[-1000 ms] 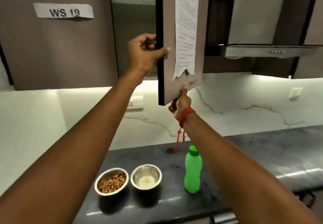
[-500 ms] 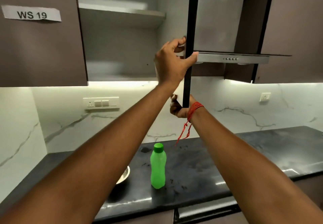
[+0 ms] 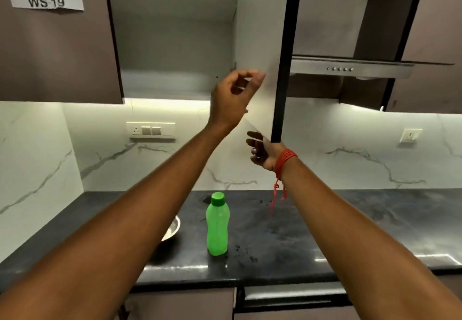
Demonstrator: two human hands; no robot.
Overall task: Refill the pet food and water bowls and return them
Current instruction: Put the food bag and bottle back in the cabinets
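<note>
bowl point(image 3: 173, 228): steel, on counter point(image 3: 325, 232) behind left forearm point(image 3: 125, 219) | probably light, stiff, slick; take by rim, level | left hand point(image 3: 232, 97) loosely curled, empty, beside open cabinet door point(image 3: 260, 32) | right hand point(image 3: 262, 149) under door corner, grip unclear

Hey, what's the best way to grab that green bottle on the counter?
Wrap a hand round the green bottle at mid-body, below the cap, and probably come in from its right side. It stands upright, the body looks slim and rounded, and a steel bowl sits close on its left.
</note>
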